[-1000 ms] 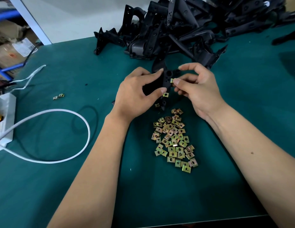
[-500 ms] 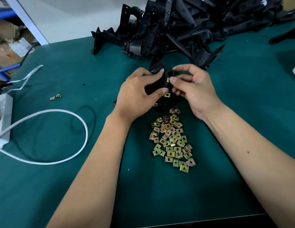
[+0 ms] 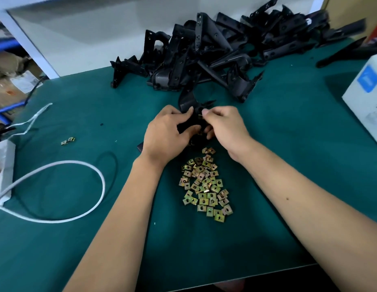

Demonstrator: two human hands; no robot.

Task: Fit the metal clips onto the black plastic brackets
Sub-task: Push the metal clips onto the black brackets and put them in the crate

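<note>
Green matte bench (image 3: 267,144): left hand (image 3: 166,131) grips angular black bracket (image 3: 186,102); right hand (image 3: 223,125) seemingly pinches brassy clip (image 3: 201,116).

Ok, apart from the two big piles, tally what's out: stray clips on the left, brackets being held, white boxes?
Stray metal clips: 2
Held black plastic bracket: 1
White box: 1
Total: 4

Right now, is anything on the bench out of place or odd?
Two metal clips lie alone on the green mat, far left of the main clip pile by the white cable. The black brackets are heaped loosely at the back. Nothing looks damaged or spilled.
</note>
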